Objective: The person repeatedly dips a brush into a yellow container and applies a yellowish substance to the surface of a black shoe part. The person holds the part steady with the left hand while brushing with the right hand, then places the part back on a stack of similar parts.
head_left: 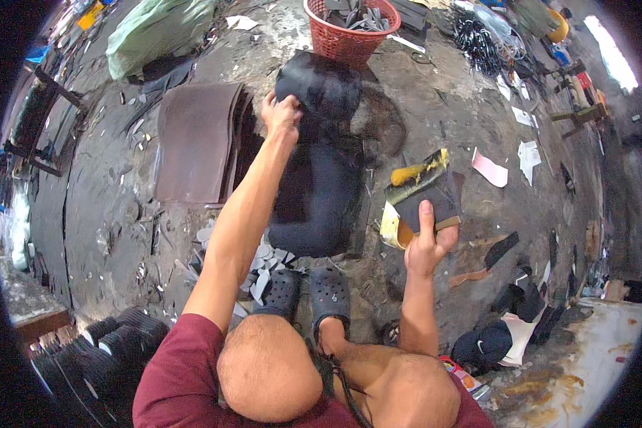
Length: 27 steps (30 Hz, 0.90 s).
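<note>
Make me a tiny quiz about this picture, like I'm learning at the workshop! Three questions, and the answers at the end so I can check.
1. True or false: the red basket is empty.

2. Which hand is nearer the black material?
A) the right hand
B) the left hand

3. Fill in the colour: the stacked sheets lying left of the black material are ____.

Key:
1. False; dark pieces fill it.
2. B; its fingers are right at the material's edge.
3. Brown.
</note>
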Tool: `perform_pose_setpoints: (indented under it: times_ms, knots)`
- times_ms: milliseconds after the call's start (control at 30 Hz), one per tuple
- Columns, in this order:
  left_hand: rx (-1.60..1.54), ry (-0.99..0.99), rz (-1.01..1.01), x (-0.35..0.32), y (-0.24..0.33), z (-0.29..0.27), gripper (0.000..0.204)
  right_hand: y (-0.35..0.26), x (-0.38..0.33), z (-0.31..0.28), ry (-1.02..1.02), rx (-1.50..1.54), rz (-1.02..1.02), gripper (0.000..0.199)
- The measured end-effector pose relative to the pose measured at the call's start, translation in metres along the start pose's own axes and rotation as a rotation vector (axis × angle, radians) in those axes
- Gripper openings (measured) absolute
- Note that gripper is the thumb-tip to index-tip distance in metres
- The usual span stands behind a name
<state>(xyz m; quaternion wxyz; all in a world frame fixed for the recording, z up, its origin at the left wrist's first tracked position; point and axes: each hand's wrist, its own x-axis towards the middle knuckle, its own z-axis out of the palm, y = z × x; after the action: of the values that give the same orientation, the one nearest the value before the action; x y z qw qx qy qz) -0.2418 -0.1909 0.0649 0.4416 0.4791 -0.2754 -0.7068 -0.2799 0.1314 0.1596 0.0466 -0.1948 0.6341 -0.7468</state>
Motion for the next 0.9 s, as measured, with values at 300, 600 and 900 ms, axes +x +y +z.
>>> perform_pose_setpoints:
  times_ms: [300,600,900]
  knots:
    - [0.872,0.271,0.601,0.085,-0.081,-0.078,0.063,0.014,0.004,0.009,-0.069,-0.107,0.035,0.024]
    - [1.382,-0.791,0.908,-0.151,-0.068,-0.181,0.059,0.048,0.038,0.063,-0.442,-0.434,-0.081,0.04]
    - [1.642,-0.821,1.014,-0.184,-0.106,-0.23,0.062,0.14,0.007,0.102,-0.591,-0.98,0.128,0.044]
